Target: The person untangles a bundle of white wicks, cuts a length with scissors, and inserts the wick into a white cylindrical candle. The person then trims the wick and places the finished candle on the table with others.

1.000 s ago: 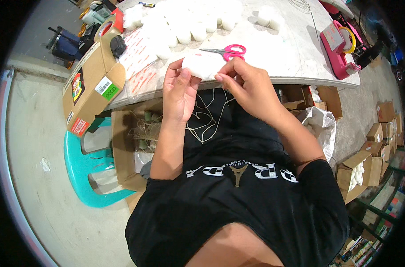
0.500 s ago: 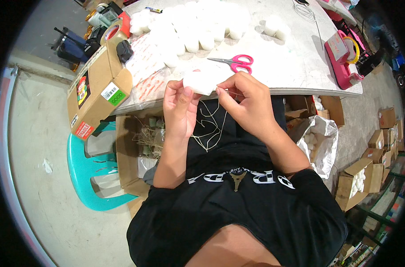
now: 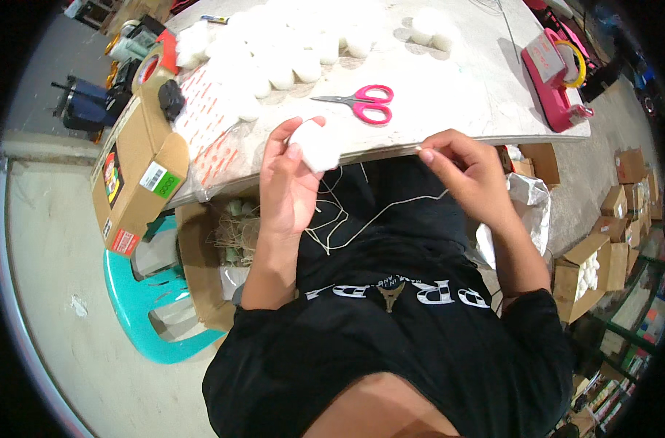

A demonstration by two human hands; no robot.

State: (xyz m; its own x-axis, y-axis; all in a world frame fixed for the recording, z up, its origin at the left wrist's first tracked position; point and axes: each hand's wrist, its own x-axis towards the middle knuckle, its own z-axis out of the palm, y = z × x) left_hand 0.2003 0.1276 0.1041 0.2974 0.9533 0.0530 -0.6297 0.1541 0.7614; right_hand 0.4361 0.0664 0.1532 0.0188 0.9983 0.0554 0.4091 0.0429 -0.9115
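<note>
In my left hand (image 3: 287,182) is a white rounded piece (image 3: 316,148), gripped between the thumb and fingers just in front of the table edge. Farther right, apart from that piece, my right hand (image 3: 467,171) pinches the tip of a thin beige string, its fingers closed. The string (image 3: 380,212) sags from the right hand across my lap and loops below my left hand. Whether it joins the white piece cannot be made out. Scissors with pink handles (image 3: 372,104) lie on the table beyond my hands, blades pointing left.
Several white rounded pieces (image 3: 307,67) cover the table's far part, with two more (image 3: 440,38) to the right. A pink tape dispenser (image 3: 555,84) stands at the right edge, a cardboard box (image 3: 139,171) at the left. Below are a teal chair (image 3: 131,306) and an open carton (image 3: 201,270).
My right hand has moved right, away from the white piece, and the string now stretches between it and my lap. The left hand keeps its hold. The whole view has shifted slightly.
</note>
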